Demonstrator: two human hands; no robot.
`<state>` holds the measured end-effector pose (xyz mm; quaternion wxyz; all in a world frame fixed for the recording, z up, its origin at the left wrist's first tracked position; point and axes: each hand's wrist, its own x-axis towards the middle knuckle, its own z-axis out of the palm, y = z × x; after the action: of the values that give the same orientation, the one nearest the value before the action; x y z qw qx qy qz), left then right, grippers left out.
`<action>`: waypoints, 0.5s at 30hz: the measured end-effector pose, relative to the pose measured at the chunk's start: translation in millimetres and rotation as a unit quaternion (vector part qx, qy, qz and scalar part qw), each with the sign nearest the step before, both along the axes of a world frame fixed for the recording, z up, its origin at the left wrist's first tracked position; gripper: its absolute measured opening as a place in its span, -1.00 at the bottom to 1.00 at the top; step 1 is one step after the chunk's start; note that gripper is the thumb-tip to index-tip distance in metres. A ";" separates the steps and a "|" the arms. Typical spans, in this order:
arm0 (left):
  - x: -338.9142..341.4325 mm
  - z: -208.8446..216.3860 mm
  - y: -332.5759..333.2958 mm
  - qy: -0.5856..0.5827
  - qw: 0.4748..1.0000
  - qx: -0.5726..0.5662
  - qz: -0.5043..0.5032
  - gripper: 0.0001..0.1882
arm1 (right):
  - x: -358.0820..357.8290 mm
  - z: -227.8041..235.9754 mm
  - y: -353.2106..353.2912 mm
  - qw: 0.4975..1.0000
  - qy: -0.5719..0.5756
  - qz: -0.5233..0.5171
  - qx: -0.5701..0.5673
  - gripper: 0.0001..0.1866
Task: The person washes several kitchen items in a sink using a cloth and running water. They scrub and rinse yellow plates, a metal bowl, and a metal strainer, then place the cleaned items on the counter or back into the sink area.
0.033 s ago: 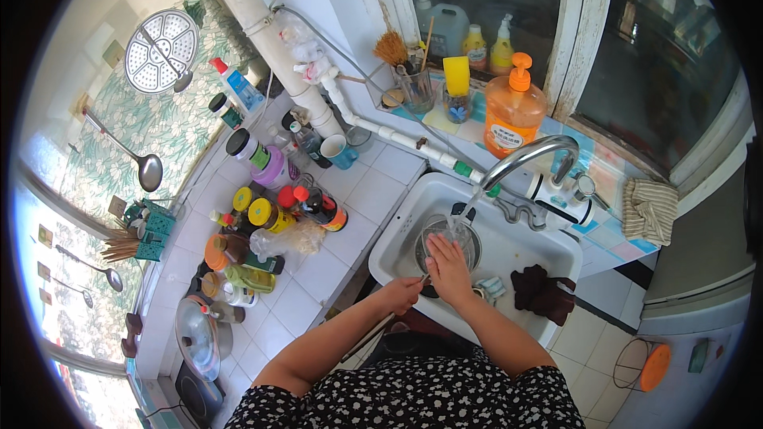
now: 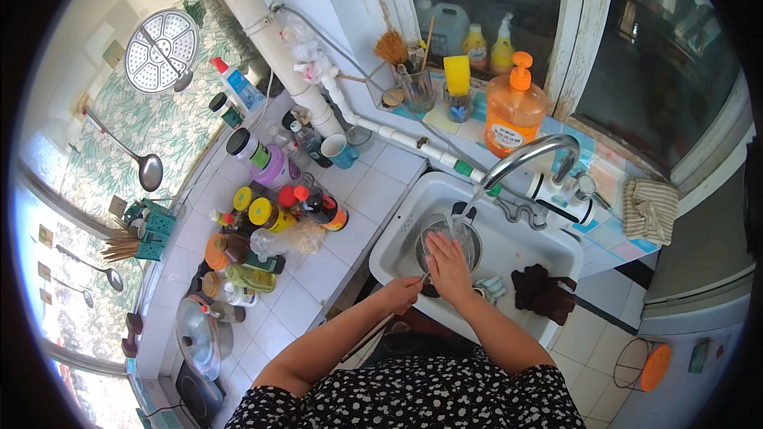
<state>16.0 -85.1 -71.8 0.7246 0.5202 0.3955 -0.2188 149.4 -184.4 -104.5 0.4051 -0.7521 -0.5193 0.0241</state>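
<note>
My left hand (image 2: 401,295) is closed around the thin rod-like handle of a round metal utensil (image 2: 474,248), which looks like a long-handled strainer and sits in the white sink (image 2: 517,199). The rod also sticks out behind that hand, toward my body. My right hand (image 2: 449,272) lies flat over the utensil's near part, fingers stretched out and hiding some of it. Water (image 2: 459,228) runs from the curved chrome faucet (image 2: 531,148) onto the utensil beside my fingertips. A dark wet cloth (image 2: 542,290) hangs over the sink's right side, and a pale bluish cloth (image 2: 494,289) lies nearer my right hand.
Several bottles and jars (image 2: 274,214) crowd the tiled counter on the left, near a lidded pot (image 2: 199,339). Behind the sink stand a large orange pump bottle (image 2: 515,115) and a glass holding brushes (image 2: 416,89). A striped cloth (image 2: 649,210) drapes over the ledge at right.
</note>
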 end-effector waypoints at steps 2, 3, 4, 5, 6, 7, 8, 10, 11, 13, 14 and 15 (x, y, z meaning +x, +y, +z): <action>-3.4 -1.3 -3.0 -0.021 0.998 0.062 -0.014 -0.67 | 2.3 1.0 7.4 0.999 -0.010 -0.036 0.002 -0.60; -5.3 -1.7 -4.7 -0.032 0.995 0.093 -0.022 -0.67 | 4.3 1.0 11.8 0.998 -0.015 -0.054 0.004 -0.60; -7.4 -0.5 -7.4 -0.047 0.990 0.129 -0.041 -0.67 | 8.7 -1.6 15.2 0.997 0.004 -0.071 -0.001 -0.60; -10.6 1.4 -11.2 -0.062 0.983 0.163 -0.058 -0.66 | 16.0 -7.7 17.4 0.996 0.022 -0.086 -0.007 -0.59; -13.6 2.9 -12.9 -0.078 0.974 0.198 -0.077 -0.66 | 24.0 -14.4 18.4 0.994 0.039 -0.102 -0.011 -0.59; -16.9 1.1 -12.6 -0.084 0.965 0.233 -0.084 -0.66 | 34.9 -23.7 16.8 0.989 0.066 -0.112 -0.073 -0.59; -19.0 -2.5 -12.3 -0.091 0.955 0.267 -0.091 -0.66 | 50.2 -35.8 12.0 0.979 0.091 -0.121 -0.136 -0.58; -18.1 1.5 -10.5 -0.095 0.942 0.305 -0.102 -0.70 | 70.8 -57.9 4.3 0.965 0.116 -0.157 -0.176 -0.58; -15.0 11.1 -9.3 -0.090 0.941 0.310 -0.103 -0.72 | 75.4 -61.3 2.1 0.965 0.116 -0.180 -0.153 -0.58; -10.5 18.0 -3.9 -0.079 0.943 0.307 -0.098 -0.73 | 77.6 -69.3 5.5 0.975 0.120 -0.176 -0.067 -0.58; -10.4 16.2 -2.0 -0.071 0.948 0.296 -0.092 -0.74 | 68.3 -58.6 11.0 0.981 0.125 -0.149 -0.006 -0.57; -9.7 14.8 -0.3 -0.063 0.952 0.286 -0.088 -0.74 | 58.4 -46.6 16.6 0.982 0.130 -0.122 0.058 -0.57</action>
<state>6.3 -85.4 -56.9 0.5465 0.7512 0.3482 -0.1259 207.8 -167.8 -151.1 0.5121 -0.7753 -0.3672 0.0426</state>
